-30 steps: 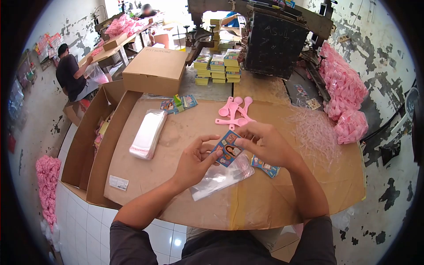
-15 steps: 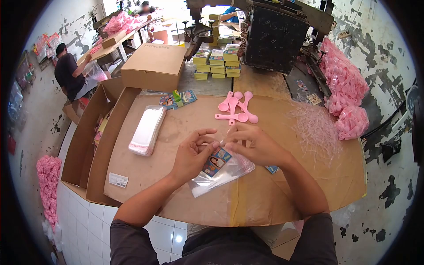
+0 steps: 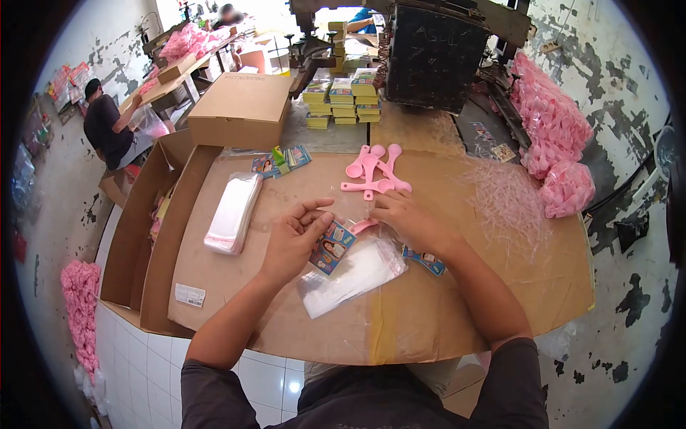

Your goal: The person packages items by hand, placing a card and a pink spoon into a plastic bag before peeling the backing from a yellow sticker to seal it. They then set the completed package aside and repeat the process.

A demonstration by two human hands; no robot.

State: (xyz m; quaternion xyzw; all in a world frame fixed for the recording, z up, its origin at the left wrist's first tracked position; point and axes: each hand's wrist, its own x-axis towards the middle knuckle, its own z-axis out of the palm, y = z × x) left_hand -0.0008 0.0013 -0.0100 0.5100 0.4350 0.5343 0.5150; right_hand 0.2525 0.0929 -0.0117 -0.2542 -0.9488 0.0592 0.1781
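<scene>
Between the thumb and fingers of my left hand point(image 3: 296, 239) is a small blue printed card point(image 3: 333, 247), with what looks like clear film around its upper edge. My right hand point(image 3: 411, 220) is closed with its fingertips bent down; what they pinch is hidden. A pink spoon part point(image 3: 364, 226) shows just below those fingertips, beside the card. Under both hands lies a stack of clear plastic bags point(image 3: 354, 275). More blue cards point(image 3: 424, 260) lie partly beneath my right wrist. Beyond my hands is a small pile of pink measuring spoons point(image 3: 371, 171).
A bundle of clear bags point(image 3: 234, 213) and banded cards point(image 3: 282, 162) lie at left on the cardboard-covered table point(image 3: 471, 307). Open and closed cardboard boxes point(image 3: 239, 107) line the left side. Card stacks point(image 3: 343, 100), a black machine point(image 3: 436, 57) and bagged pink spoons point(image 3: 554, 121) stand behind. A person point(image 3: 111, 125) sits far left.
My left hand has moved slightly left and down with the card. My right hand has drawn away and up to the right, and the pink spoon part now shows between them.
</scene>
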